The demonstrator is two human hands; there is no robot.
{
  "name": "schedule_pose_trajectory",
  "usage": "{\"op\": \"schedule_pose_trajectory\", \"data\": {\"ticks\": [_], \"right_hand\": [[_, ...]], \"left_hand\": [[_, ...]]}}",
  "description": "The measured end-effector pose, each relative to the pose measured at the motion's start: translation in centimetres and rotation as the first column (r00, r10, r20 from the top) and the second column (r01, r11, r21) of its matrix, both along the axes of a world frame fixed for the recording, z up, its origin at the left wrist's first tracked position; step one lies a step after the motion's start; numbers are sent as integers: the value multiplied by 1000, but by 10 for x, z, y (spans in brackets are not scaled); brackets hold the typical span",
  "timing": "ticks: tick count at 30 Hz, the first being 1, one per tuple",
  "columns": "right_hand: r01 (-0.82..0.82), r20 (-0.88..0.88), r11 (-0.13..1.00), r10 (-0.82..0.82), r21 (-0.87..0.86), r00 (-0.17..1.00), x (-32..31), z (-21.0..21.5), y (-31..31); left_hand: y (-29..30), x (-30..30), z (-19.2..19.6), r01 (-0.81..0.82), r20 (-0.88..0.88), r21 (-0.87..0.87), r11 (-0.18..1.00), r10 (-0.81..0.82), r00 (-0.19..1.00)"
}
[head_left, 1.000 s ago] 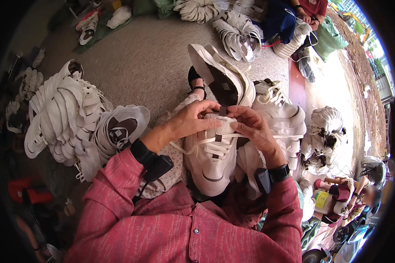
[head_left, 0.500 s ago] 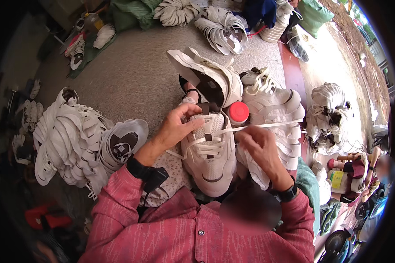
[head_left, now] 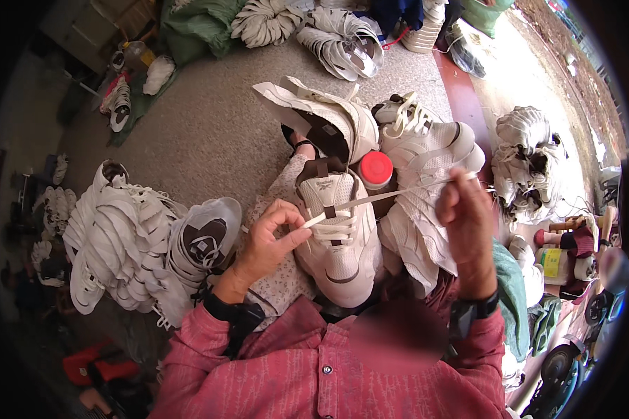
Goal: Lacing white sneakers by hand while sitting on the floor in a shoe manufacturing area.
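A white sneaker with a brown tongue rests on my lap, toe toward me. My left hand pinches one end of its flat white shoelace beside the eyelets. My right hand is raised to the right, holding the lace's other end and stretching it taut across the shoe. A bottle with a red cap stands just beyond the sneaker. A finished laced white sneaker lies behind it, and an unlaced upper lies beside that.
A large pile of white shoe uppers lies on the grey floor at my left. More bundles sit at the far edge, and another heap is at the right. Small bottles stand at the right.
My hands have moved apart from the middle of the shoe. The right hand has pulled the lace out to the right until it is taut; the left stays by the eyelets.
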State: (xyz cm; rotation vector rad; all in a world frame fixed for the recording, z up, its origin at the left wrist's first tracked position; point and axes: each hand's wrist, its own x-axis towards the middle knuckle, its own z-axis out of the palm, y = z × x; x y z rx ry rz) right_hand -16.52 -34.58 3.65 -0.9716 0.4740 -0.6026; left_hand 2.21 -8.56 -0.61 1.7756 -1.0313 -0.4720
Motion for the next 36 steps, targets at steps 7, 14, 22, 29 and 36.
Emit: {"op": "schedule_pose_trajectory", "data": {"ticks": [7,14,22,29,36], "right_hand": [[288,17,958,-288,14,957,-108,-36,-87],[661,-224,716,-622,226,750,-131,-78,-92],[332,34,943,-331,-21,943,-94,-58,-85],[-103,-230,885,-5,-455,973,27,-52,19],[-577,-482,574,328,-581,812,35,-51,20]], "left_hand": [[30,21,8,-41,-508,80,996,77,858],[43,27,0,-278,105,256,926,259,960],[-53,7,38,143,532,-92,985,-73,844],[-79,9,15,173,110,73,982,-180,977],[-83,11,20,158,-68,257,953,-146,987]]}}
